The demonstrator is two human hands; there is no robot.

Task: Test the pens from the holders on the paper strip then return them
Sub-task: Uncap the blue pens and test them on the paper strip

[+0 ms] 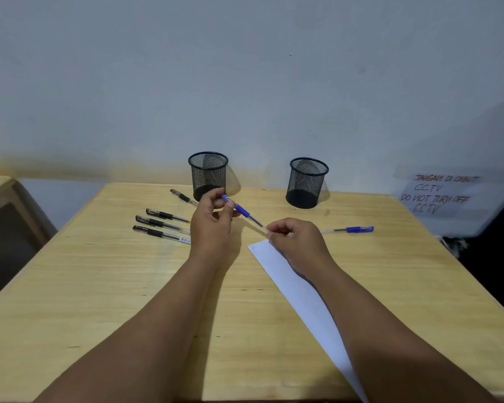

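Both my hands hold one blue pen (246, 213) above the table. My left hand (213, 222) pinches its capped blue end, and my right hand (291, 239) grips the clear barrel end. Below my right hand a white paper strip (309, 303) runs diagonally toward the near edge, with a faint blue mark at its far tip. Two black mesh holders stand at the back: the left holder (208, 175) and the right holder (307, 183), both looking empty. Several black pens (160, 225) lie left of my left hand. Another blue pen (349, 229) lies to the right.
The wooden table (114, 286) ends at a pale wall behind the holders. A handwritten paper notice (437, 196) hangs on the wall at the right. Another wooden piece of furniture (3, 199) stands off the left side.
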